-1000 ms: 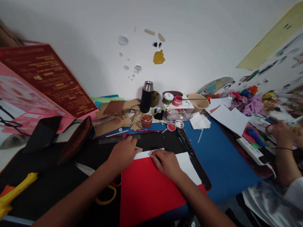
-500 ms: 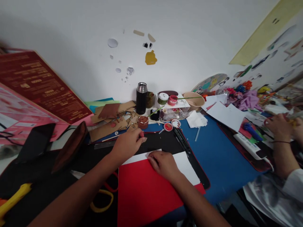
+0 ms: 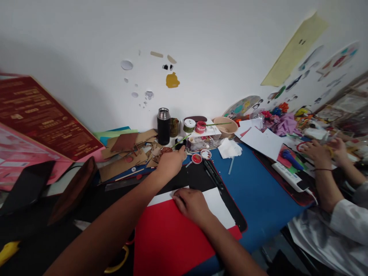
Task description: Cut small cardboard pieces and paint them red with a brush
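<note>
My left hand reaches over the back of the black mat, its fingers stretched towards a small black jar. The fingertips are at the jar's near side; whether they touch it I cannot tell. A brush with a green handle leans at this jar. My right hand rests with curled fingers on the upper edge of a red sheet, its fingertips closed on the white paper under it. A brown paint jar is partly hidden behind my left hand.
A black flask, cardboard scraps and paint lids stand at the back. Scissors lie under my left forearm. A black cutter-like tool lies right of the paper. Another person's hands work at far right, beside a power strip.
My left hand has moved forward, from above the mat to the black jar, and its fingers now reach out. My right hand stays on the paper. The view has shifted slightly.
</note>
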Available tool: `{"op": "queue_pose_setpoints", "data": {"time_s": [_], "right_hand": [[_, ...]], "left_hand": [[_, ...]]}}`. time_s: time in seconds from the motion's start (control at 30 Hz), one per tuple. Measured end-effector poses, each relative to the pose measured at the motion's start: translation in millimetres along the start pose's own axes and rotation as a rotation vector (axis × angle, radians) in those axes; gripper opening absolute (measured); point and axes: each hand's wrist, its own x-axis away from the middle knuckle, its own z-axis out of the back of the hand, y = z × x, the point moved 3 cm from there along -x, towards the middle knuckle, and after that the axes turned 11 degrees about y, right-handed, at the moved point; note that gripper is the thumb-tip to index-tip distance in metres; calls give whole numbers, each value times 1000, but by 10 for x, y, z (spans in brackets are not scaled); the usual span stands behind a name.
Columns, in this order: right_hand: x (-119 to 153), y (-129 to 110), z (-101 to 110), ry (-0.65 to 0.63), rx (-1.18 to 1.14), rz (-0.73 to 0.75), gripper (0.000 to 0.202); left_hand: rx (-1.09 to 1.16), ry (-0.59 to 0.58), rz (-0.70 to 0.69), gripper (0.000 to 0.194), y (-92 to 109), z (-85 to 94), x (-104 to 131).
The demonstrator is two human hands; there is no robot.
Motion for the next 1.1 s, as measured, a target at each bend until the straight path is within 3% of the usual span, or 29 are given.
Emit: {"op": "queue_pose_setpoints", "data": {"time_s": [0.07, 0.13, 0.3, 0.43, 0.63, 0.73, 0.83, 0.97, 1.1], "right_hand": [[5, 12, -3, 16, -5, 10, 18], [10, 18, -1, 30, -2, 23, 17], [5, 13, 22, 25, 25, 14, 17], [-10, 11, 36, 44, 6, 7, 20], [-7, 34, 19, 46, 29, 18, 24], [-27, 34, 32, 38, 39, 12, 23], [-78, 20, 47, 21, 30, -13, 24], [-156, -8, 37, 3, -1, -36, 23], [-185, -23, 20, -10, -9, -43, 22]], "left_hand": [[17, 3, -25, 54, 15, 27, 139], [91, 1, -84, 53, -31, 50, 380], [146, -128, -79, 54, -489, -20, 1128], [100, -181, 0, 56, -756, -67, 1533], [156, -125, 128, 42, -780, -125, 1746], [176, -56, 105, 32, -829, -189, 1822], [166, 53, 66, 33, -932, -215, 1936], [135, 173, 82, 35, -1095, -161, 2109], [168, 201, 78, 33, -1206, -83, 2270]]}}
